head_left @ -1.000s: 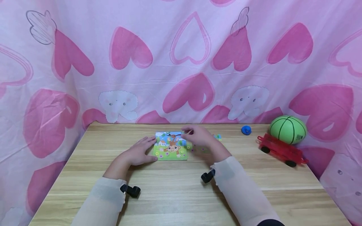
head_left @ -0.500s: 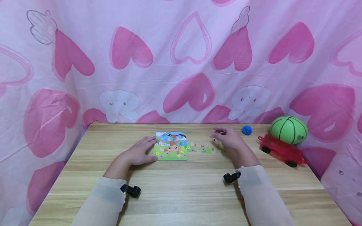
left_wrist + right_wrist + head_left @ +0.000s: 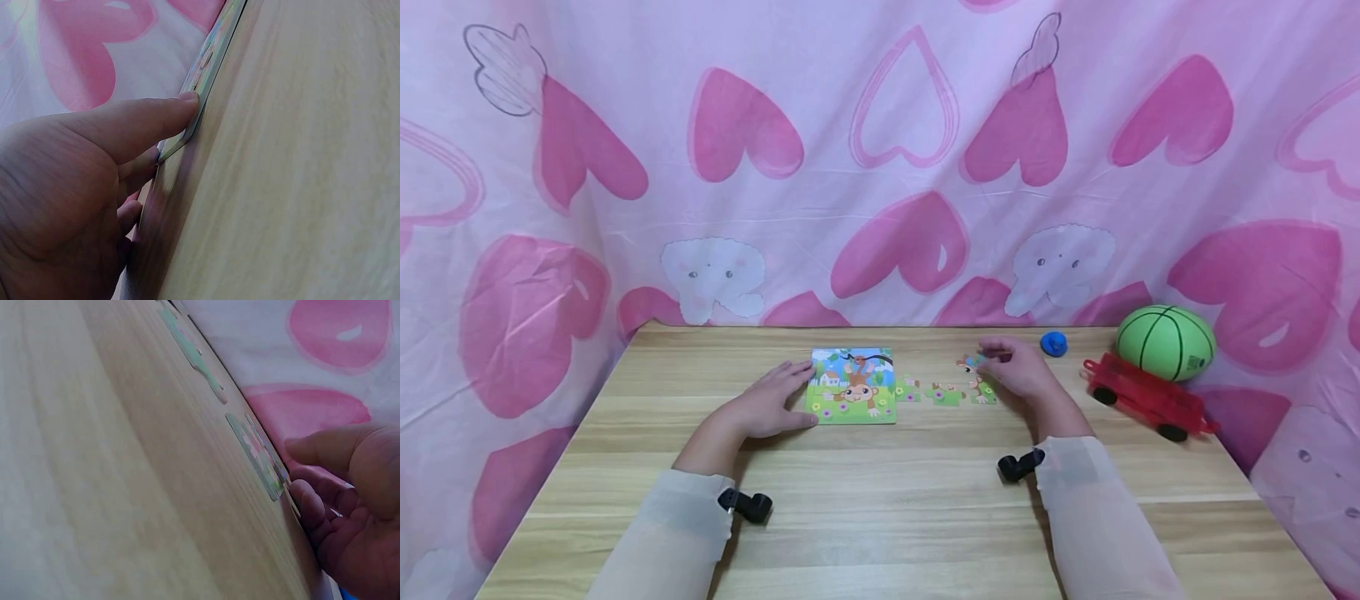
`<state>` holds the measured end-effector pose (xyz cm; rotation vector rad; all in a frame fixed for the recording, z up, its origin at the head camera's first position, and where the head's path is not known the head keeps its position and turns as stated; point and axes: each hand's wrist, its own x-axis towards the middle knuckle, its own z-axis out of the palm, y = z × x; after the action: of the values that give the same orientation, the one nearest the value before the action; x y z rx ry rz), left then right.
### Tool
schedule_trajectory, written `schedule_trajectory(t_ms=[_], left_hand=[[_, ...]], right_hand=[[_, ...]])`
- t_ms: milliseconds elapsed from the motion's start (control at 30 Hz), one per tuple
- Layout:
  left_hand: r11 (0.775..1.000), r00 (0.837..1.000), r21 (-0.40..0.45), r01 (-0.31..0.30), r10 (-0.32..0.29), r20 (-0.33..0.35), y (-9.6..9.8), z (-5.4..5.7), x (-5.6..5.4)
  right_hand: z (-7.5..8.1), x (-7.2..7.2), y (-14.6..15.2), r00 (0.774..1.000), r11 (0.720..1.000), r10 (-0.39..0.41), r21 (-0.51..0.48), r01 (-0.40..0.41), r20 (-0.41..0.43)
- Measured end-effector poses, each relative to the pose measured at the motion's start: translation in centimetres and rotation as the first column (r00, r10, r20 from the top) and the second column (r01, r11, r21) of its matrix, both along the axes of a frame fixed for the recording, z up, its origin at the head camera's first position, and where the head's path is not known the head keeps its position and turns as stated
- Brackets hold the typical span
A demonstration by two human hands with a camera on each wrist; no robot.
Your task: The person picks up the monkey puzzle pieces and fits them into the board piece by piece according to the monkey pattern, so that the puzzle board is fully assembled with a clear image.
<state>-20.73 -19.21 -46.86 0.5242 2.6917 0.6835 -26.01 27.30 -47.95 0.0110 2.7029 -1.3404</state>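
Note:
A square puzzle board (image 3: 853,408) with an upside-down monkey picture lies flat near the table's back. My left hand (image 3: 769,402) rests at its left side, thumb on the near left corner and straight fingers along the left edge. The left wrist view shows that thumb (image 3: 156,119) against the board's rim. Right of the board lie loose jigsaw pieces: one beside it (image 3: 908,392), one green piece (image 3: 946,395) and one taller piece (image 3: 982,392). Another piece (image 3: 969,364) lies behind these, at the fingertips of my right hand (image 3: 1017,368). Its thumb and fingers are apart.
A blue round toy (image 3: 1054,344) lies just beyond my right hand. Farther right are a green ball (image 3: 1165,343) and a red toy cart (image 3: 1150,398) with black wheels. A pink heart-print curtain (image 3: 895,242) hangs right behind the table's back edge.
My right hand has moved from the board's upper right corner rightward to the loose pieces, then slightly further right, uncovering several of them. My left hand has stayed at the board's left side.

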Motion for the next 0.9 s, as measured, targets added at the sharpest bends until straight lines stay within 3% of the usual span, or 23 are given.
schedule_trajectory(t_ms=[267,900], left_hand=[[1.000,1.000,0.006,0.004,-0.004,-0.003,-0.02,0.09,0.12],[1.000,1.000,0.015,0.004,-0.003,-0.008,-0.01,0.29,0.23]], right_hand=[[-0.08,-0.10,-0.28,1.000,0.997,-0.006,0.079,0.005,0.013],[0.27,0.13,-0.95,0.999,0.991,-0.051,0.127,0.050,0.008]])
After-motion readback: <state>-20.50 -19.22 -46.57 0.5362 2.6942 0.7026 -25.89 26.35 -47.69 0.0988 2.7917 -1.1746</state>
